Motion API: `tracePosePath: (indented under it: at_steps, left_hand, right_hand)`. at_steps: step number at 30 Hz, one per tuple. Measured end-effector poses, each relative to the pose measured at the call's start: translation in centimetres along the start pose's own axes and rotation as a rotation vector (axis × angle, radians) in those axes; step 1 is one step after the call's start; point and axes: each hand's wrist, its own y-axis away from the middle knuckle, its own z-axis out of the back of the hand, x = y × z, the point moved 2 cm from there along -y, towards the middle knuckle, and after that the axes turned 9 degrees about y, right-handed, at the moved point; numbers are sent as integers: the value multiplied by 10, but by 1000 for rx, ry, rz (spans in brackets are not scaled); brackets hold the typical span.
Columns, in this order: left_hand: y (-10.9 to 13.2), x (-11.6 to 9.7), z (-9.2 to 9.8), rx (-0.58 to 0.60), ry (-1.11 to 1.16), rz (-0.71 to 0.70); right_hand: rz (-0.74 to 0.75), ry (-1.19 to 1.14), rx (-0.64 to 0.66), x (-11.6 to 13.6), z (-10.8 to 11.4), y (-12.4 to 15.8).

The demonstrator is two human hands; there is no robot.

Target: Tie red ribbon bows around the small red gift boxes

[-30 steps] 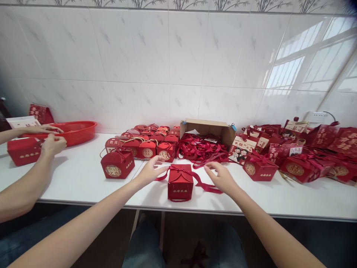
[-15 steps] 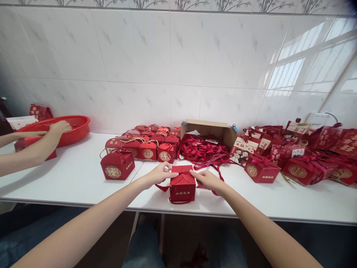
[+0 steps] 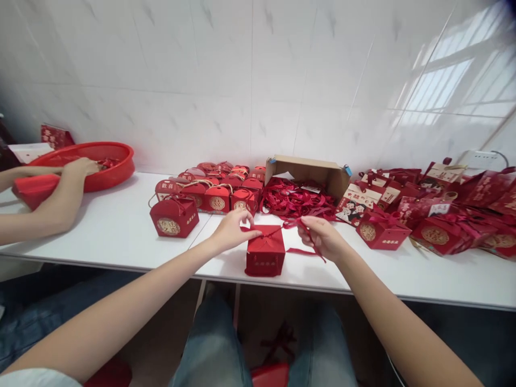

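Observation:
A red gift box (image 3: 265, 255) with gold lettering stands upright near the table's front edge, its top flaps folded together. My left hand (image 3: 237, 230) is at the top left of it, thumb and fingers pinched at the ribbon's crossing on the lid. A dark red ribbon (image 3: 291, 223) runs from the lid out to the right. My right hand (image 3: 322, 236) is closed on that ribbon, off the box's right side, with an end hanging below the fingers. Another length of ribbon lies on the table to the right of the box.
Rows of red boxes (image 3: 217, 200) stand behind, with a single box (image 3: 174, 216) nearer. An open cardboard carton (image 3: 318, 167) spills red ribbons (image 3: 296, 200). Finished-looking boxes (image 3: 382, 230) and bags crowd the right. At left, another person's hands (image 3: 80, 169) reach into a red basin (image 3: 127, 161).
My right hand has moved from the lid to the right, drawing ribbon with it. My left hand stays at the lid. The other person's hand has gone lower into the basin. The view has tilted down.

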Motion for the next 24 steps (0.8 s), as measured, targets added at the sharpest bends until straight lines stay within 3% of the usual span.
tracePosePath:
  at_steps: [2,6,8,16,21,24]
  left_hand:
    - [0,-13,0,-46,7,-25]
    - [-4,-33,-7,32,359,35]
    - [-7,-39,-11,17,435,34]
    - [-12,-46,-12,-119,375,-45]
    - [-13,-51,-13,-81,331,-128]
    - [-14,-41,-14,-81,354,-100]
  right_hand:
    - [31,13,7,4,-6,-2]
    - [109,147,55,3,-22,-8]
    - [148,246,34,2,-30,-10]
    - [217,318,-147,-4,-42,-16]
    - [249,541,-144,-7,-44,-18]
    - [298,555,-227,-13,-44,-21]
